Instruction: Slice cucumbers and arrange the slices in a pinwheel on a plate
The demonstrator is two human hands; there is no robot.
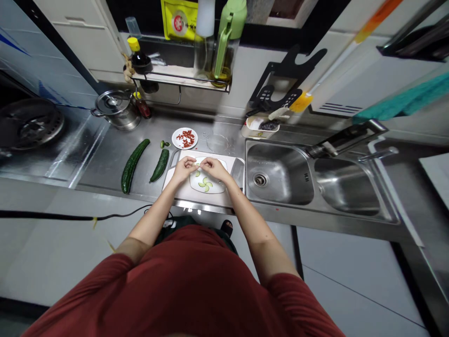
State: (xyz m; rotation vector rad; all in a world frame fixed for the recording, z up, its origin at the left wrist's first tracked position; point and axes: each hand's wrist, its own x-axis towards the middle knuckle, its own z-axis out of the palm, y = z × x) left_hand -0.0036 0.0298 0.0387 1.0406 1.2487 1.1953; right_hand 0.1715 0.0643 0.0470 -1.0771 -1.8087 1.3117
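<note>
Both my hands are over a white plate (217, 187) that rests on a cutting board (182, 194). My left hand (185, 168) and my right hand (213, 168) meet at the fingertips, closed in a pinch near the plate's far side. A small pale green cucumber slice (197, 164) shows between them; which hand grips it is hard to make out. Several cucumber slices (205, 185) lie fanned like petals on the plate, with another just below my fingers. A knife with a broad blade (238, 171) lies on the board's right side.
Left of the board lie a cut cucumber (160, 165) and a whole cucumber (135, 165). A small plate of chopped red pieces (175, 140) sits behind. The double sink (280, 173) is on the right, a lidded pot (121, 114) at back left. A bottle shelf (175, 74) overhangs the counter.
</note>
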